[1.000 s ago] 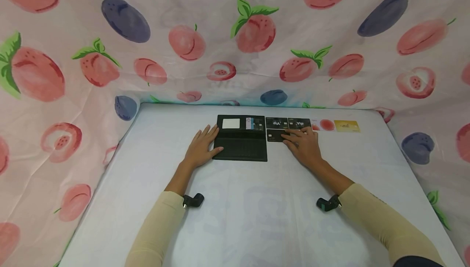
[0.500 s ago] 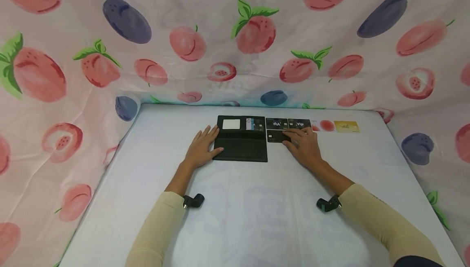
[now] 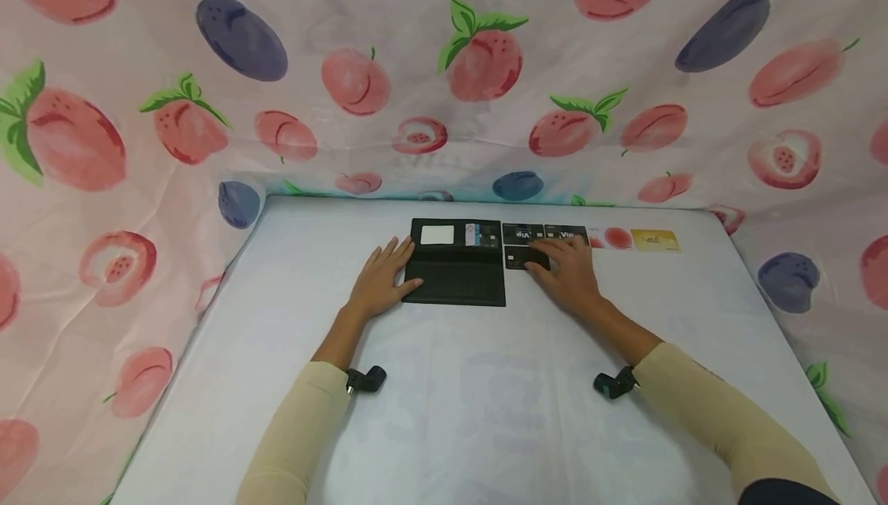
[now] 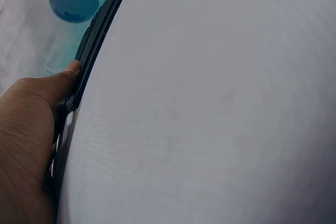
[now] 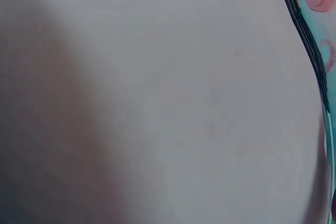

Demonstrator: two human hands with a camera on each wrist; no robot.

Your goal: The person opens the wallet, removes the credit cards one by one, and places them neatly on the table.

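A black wallet (image 3: 454,283) lies unfolded on the white table in the head view, a white panel and a few cards showing in its far half. My left hand (image 3: 380,280) rests along its left edge, fingers spread and thumb on the near half. In the left wrist view the thumb of my left hand (image 4: 58,85) touches the wallet's dark edge (image 4: 100,30). Right of the wallet, my right hand (image 3: 570,272) reaches over a black card (image 3: 516,257). Its thumb touches the card and its fingertips are at the far edge. The right wrist view hardly shows the fingers.
Two black VIP cards (image 3: 522,232) lie beyond the black card, the right one partly under my fingers. A white card with a red circle (image 3: 617,237) and a gold card (image 3: 655,240) continue the row. A fruit-patterned cloth (image 3: 486,135) hangs behind.
My right hand has shifted slightly left over the black card, and its thumb and fingers have spread further apart. My left hand and the wallet have stayed in place.
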